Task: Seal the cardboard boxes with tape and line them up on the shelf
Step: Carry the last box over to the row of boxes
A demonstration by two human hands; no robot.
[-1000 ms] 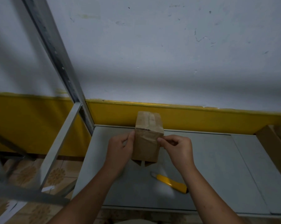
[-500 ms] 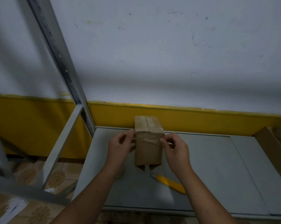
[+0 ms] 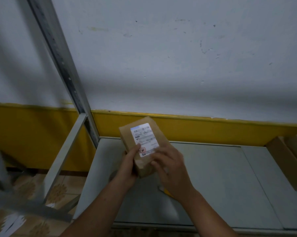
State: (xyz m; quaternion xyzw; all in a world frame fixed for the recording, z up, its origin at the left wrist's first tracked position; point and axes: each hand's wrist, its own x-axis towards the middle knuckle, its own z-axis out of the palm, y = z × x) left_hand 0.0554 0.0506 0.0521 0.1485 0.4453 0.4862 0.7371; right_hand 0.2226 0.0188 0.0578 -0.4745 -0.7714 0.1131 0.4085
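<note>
Surroundings first: what lies around the person's hands?

A flat grey metal shelf (image 3: 212,177) runs beneath them, backed by a white wall (image 3: 161,48) with a yellow painted band (image 3: 204,130) along its foot. A grey slotted steel upright (image 3: 59,53) rises at the shelf's left corner, and patterned floor tiles (image 3: 60,190) show past it.

Anything in the way?

A yellow utility knife (image 3: 167,194) lies on the shelf under the right wrist, which hides most of it. Plain brown cardboard boxes (image 3: 284,161) sit at the shelf's far right, well apart from the hands and cut off by the frame edge.

Counts?

One knife, one upright at that corner, two hands. At the right edge there are at least two boxes; the exact number cannot be told. One small brown cardboard box (image 3: 142,165) is in hand, bearing one white printed label (image 3: 144,139).

Where is that box?

Held above the shelf's left part, tilted, label face toward the camera.

And the fingers?

The left hand (image 3: 129,165) grips its lower left side, thumb pressed on the label, the other fingers wrapped behind and hidden. The right hand (image 3: 170,170) is blurred; its fingers curl together against the lower right edge.
</note>
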